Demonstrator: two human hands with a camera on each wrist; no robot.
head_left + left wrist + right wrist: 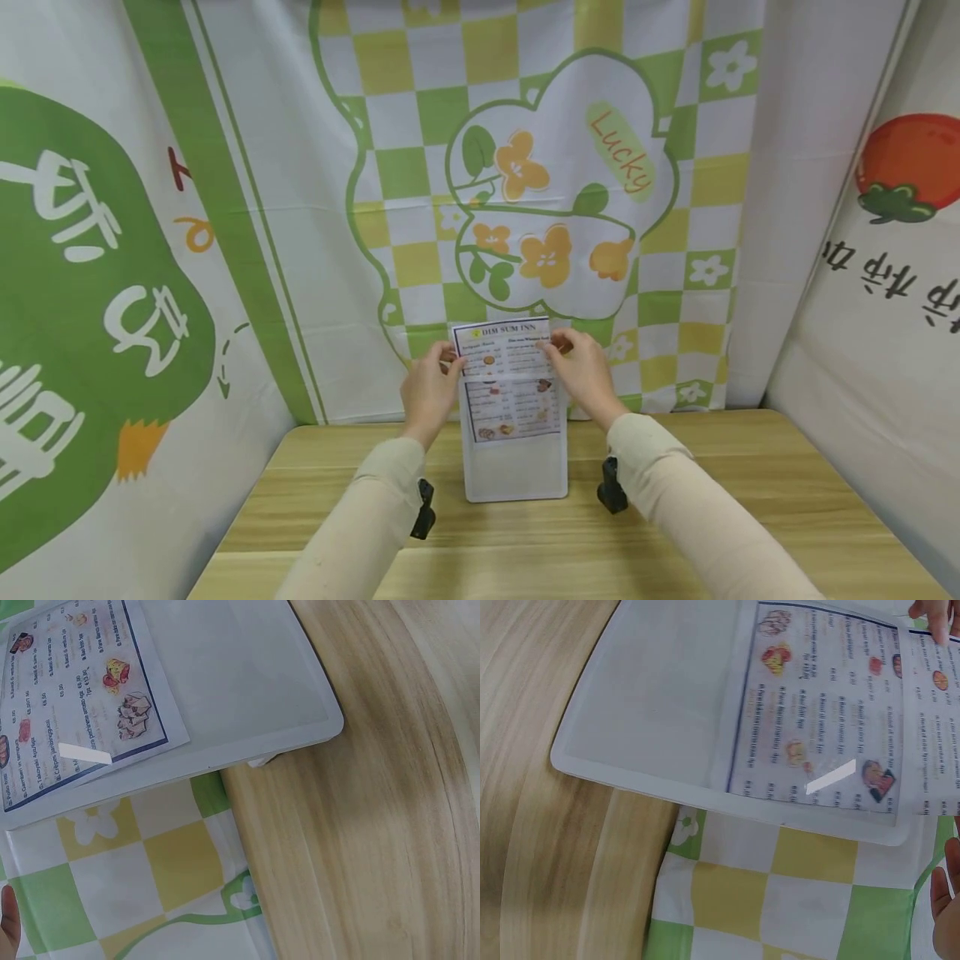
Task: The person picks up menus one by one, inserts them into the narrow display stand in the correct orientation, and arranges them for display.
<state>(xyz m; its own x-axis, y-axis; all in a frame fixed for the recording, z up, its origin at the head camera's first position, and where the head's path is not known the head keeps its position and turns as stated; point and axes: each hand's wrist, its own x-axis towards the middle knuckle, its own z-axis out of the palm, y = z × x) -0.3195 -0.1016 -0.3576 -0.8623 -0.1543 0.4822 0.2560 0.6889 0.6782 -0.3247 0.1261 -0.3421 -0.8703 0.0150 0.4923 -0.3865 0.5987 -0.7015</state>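
Note:
A printed menu sheet headed "DIM SUM INN" (504, 346) stands partly inside a white-backed, clear-fronted sign holder (516, 473). Its upper part sticks out above the holder's top edge, and its lower border lies partway down behind the glossy front. My left hand (431, 390) pinches the sheet's left edge near the top. On the opposite edge, my right hand (587, 373) pinches the sheet at about the same height. In the right wrist view, left fingers (934, 616) press against the printed side of the menu (817, 705).
The holder stands upright on a wood-grain table (697, 500), close to its back edge. Directly behind hangs a green-and-yellow checked curtain (420, 117). Printed cloth walls (247, 208) flank the table on both sides. Black wrist cameras (612, 487) hang below the sleeves.

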